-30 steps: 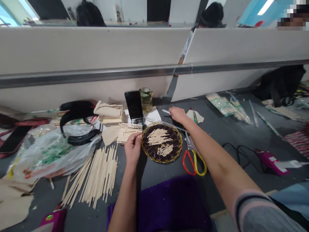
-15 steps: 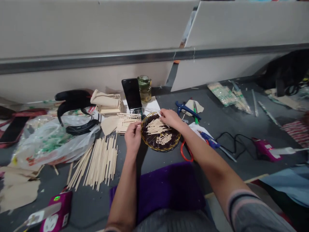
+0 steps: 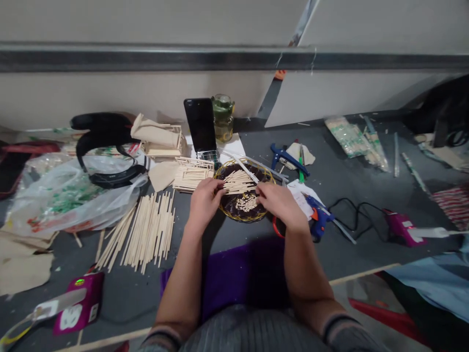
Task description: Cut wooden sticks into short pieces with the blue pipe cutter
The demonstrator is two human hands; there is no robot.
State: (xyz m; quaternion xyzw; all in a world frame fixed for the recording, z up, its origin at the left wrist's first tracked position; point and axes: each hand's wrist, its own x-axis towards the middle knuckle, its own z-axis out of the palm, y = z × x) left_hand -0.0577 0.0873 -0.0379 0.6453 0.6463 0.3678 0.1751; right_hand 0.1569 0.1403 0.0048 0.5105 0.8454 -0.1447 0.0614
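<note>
A dark round woven basket (image 3: 240,218) with a yellow-edged rim sits between my hands. In it lie short wooden sticks (image 3: 237,180) and a heap of tiny cut pieces (image 3: 246,202). My left hand (image 3: 205,199) is at the basket's left rim, thumb and forefinger pinched on the end of a thin wooden stick (image 3: 240,191). Over the right side, my right hand (image 3: 280,203) is closed by a slender white stick (image 3: 247,169) that slants up and left from its fingertips. Whether its fingers also touch the wooden stick is unclear.
Long wooden sticks (image 3: 148,230) lie at left beside a plastic bag (image 3: 69,195). Stick-built models (image 3: 192,176) and a propped phone (image 3: 201,128) stand behind. Right of the basket are a blue glue gun (image 3: 319,215), a blue clamp-like tool (image 3: 289,159) and cables.
My right hand has come down and toward me to the basket's right rim, the white stick with it. My left hand has moved inward over the left rim. The view has tilted down.
</note>
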